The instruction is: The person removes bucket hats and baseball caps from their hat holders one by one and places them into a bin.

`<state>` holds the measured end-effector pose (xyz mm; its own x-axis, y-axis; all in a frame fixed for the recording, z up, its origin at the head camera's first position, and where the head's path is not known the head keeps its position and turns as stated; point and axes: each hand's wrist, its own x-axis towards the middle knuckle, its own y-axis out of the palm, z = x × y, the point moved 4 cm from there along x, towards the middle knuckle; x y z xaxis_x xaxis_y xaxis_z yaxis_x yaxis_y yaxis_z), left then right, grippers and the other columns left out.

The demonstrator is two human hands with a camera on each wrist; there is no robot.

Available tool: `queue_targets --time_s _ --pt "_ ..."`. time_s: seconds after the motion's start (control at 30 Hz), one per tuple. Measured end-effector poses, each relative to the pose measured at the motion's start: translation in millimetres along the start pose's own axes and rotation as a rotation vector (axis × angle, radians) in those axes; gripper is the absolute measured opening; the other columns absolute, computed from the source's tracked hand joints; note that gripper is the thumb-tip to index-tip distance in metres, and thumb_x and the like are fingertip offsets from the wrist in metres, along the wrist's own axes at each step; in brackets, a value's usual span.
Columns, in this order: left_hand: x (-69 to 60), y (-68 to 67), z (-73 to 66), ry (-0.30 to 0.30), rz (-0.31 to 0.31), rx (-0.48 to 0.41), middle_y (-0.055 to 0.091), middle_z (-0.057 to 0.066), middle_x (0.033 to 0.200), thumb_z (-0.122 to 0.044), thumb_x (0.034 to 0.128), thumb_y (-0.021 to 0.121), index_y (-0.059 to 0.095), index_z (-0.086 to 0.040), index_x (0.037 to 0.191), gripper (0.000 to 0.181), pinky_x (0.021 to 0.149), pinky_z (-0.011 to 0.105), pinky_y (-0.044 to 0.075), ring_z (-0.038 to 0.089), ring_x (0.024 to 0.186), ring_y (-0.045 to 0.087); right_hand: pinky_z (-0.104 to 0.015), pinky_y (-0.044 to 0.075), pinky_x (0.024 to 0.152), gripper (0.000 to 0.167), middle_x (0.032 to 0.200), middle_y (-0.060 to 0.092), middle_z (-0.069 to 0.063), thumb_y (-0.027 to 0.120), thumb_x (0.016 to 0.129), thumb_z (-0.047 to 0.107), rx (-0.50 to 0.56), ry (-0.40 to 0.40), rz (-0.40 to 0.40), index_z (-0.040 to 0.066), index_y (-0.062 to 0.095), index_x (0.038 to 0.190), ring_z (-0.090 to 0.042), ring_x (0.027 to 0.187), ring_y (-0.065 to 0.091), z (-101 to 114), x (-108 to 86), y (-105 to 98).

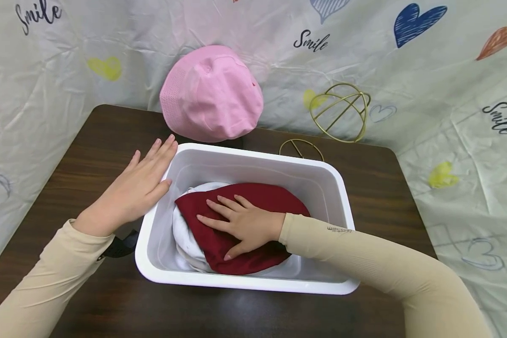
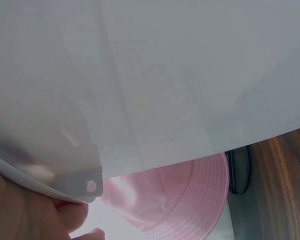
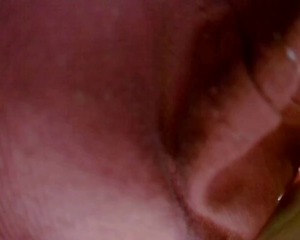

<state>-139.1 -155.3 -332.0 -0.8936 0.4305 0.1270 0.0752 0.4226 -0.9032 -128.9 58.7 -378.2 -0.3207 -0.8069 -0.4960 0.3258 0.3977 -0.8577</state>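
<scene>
My right hand (image 1: 247, 227) lies flat with fingers spread on a dark red cloth hat (image 1: 262, 195) inside a white plastic bin (image 1: 253, 280). White fabric (image 1: 185, 230), perhaps another hat, shows beneath the red one at its left; its exact kind is mostly hidden. Against the bin's left rim rests my left hand (image 1: 141, 188), its fingers straight. The left wrist view shows the bin's outer wall (image 2: 155, 85) close up, with my fingertips (image 2: 72, 217) at its rim. Blurred red fabric (image 3: 70, 100) fills most of the right wrist view.
Behind the bin a pink bucket hat (image 1: 213, 94) sits raised at the back of the dark wooden table (image 1: 388, 206). To its right stands a gold wire hat stand (image 1: 342, 112). A lower gold wire piece (image 1: 302, 148) is partly hidden by the bin. A printed cloth (image 1: 460, 141) hangs behind.
</scene>
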Motion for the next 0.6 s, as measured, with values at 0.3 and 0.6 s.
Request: queue_targets --time_s 0.3,0.6 --pt "-1.2 -2.8 -0.3 -0.004 -0.005 0.002 0.006 0.008 0.158 -0.02 0.0975 0.04 0.011 -0.006 0.152 0.063 0.107 0.063 0.009 0.029 0.144 0.004 -0.052 -0.001 0.112 0.093 0.158 -0.01 -0.006 0.05 0.085 0.066 -0.096 0.028 0.048 0.031 -0.004 0.152 -0.026 0.143 -0.012 1.9 12.8 9.1" --pt "-1.1 -1.2 -1.0 -0.001 -0.006 -0.007 0.007 0.008 0.158 -0.02 0.0976 0.04 0.012 -0.006 0.152 0.063 0.107 0.063 0.008 0.029 0.144 0.003 -0.053 0.012 0.112 0.091 0.157 0.012 -0.006 0.066 0.082 0.051 -0.075 0.052 0.071 0.029 0.015 0.152 -0.024 0.144 0.004 -3.3 0.5 -20.6"
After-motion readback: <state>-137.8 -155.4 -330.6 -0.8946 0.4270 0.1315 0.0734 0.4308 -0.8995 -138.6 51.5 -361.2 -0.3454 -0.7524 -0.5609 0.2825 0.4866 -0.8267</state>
